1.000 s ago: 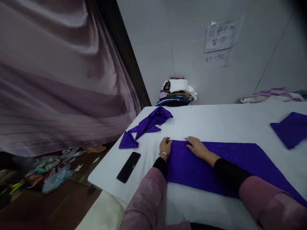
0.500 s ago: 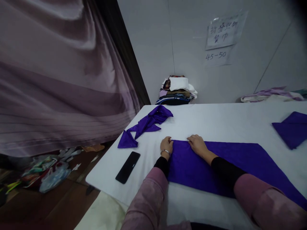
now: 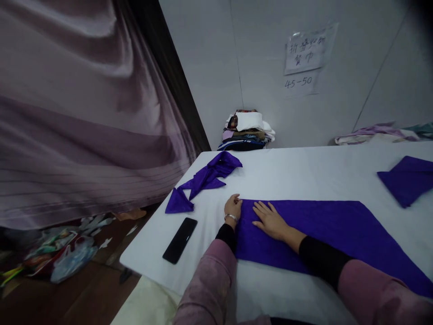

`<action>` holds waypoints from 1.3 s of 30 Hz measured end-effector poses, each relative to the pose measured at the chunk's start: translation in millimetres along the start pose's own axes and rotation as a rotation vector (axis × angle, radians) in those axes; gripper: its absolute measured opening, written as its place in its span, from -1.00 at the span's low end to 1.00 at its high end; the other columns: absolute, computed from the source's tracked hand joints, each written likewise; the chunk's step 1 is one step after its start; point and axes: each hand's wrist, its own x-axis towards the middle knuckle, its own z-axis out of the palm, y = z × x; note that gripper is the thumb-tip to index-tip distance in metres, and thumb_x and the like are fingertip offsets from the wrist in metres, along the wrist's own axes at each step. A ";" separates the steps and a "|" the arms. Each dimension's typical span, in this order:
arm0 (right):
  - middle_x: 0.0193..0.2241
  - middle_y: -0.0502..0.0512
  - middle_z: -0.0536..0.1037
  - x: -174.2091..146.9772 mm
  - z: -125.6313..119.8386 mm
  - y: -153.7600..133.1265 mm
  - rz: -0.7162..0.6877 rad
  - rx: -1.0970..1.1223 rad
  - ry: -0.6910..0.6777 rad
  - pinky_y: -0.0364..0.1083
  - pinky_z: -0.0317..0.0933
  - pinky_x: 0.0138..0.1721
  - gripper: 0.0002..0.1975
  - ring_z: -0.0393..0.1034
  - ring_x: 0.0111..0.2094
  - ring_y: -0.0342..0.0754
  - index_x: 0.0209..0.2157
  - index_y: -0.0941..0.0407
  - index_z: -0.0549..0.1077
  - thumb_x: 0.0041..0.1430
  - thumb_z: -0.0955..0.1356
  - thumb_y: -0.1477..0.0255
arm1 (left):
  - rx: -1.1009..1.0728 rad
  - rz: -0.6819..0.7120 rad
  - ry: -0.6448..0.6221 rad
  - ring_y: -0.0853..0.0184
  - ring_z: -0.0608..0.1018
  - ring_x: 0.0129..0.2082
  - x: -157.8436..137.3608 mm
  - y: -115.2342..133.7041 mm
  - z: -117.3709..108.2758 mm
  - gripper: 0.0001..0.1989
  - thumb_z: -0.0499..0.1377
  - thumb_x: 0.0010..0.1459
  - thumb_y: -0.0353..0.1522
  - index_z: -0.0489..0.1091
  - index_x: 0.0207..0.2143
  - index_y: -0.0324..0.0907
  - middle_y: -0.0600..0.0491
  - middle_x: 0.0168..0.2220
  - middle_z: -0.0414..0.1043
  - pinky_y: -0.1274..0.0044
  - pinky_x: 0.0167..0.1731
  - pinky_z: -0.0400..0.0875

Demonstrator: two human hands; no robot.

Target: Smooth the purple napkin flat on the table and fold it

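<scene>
Lying flat across the near half of the white-covered bench (image 3: 304, 174) in the head view, the large purple cloth napkin (image 3: 324, 225) is folded into a long band that runs from beside the left wrist out toward the right edge of the picture. The left hand (image 3: 233, 208) sits at the band's left end with fingers curled down on the corner; whether it pinches the edge or only pins it I cannot tell. The right hand (image 3: 269, 220) lies open, palm down and fingers spread, pressing on the cloth just beside the left hand. By its look the fabric is light, thin and limp, with a slight sheen, so it would probably slide on the bench cover and sag if lifted by one point; corners and folded edges seem the best places to take hold, with a flat palm holding the layers in place. Farther left lie a crumpled purple cloth (image 3: 206, 178) and a black smartphone (image 3: 180, 234) near the bench edge. A folded purple square cloth (image 3: 407, 178) rests well apart at the far right, and a stack of folded textiles (image 3: 248, 131) stands against the wall.
</scene>
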 end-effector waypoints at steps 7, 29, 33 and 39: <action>0.28 0.24 0.01 1.9 -1.7 0.7 0.012 0.007 -0.041 0.19 -0.35 0.24 -0.34 -0.24 0.30 0.10 0.26 0.18 0.10 0.27 0.08 0.07 | 0.027 0.016 -0.023 0.42 0.50 -0.34 7.0 0.7 -2.2 -0.71 0.17 0.06 -0.46 0.43 -0.12 -0.12 0.14 -0.38 0.50 0.57 -0.24 0.37; 0.28 0.27 0.02 -120.5 -63.7 124.7 0.393 -0.097 0.083 0.24 -0.30 0.22 -0.27 -0.19 0.29 0.10 0.26 0.17 0.07 0.25 0.04 -0.02 | 0.253 0.151 -0.079 0.21 0.49 -0.27 28.8 -0.1 -16.9 -0.82 0.13 -0.01 -0.30 0.48 -0.43 -0.18 -0.05 -0.30 0.45 0.42 -0.12 0.36; 0.27 0.25 0.04 -169.2 -79.3 171.1 0.645 -0.194 0.131 0.27 -0.24 0.20 -0.34 -0.16 0.28 0.13 0.27 0.13 0.07 0.27 0.06 0.05 | 0.288 0.159 -0.064 0.21 0.49 -0.24 29.0 -1.5 -15.3 -0.83 0.10 0.03 -0.32 0.47 -0.43 -0.15 -0.04 -0.29 0.45 0.42 -0.10 0.35; 0.25 0.33 0.08 -146.1 -77.3 131.0 0.570 -0.181 0.160 0.29 -0.28 0.21 -0.31 -0.16 0.28 0.18 0.24 0.17 0.14 0.25 0.08 0.02 | 0.309 0.157 -0.063 0.18 0.49 -0.22 25.9 4.3 -17.3 -0.81 0.08 0.04 -0.30 0.48 -0.43 -0.16 -0.06 -0.29 0.46 0.42 -0.09 0.34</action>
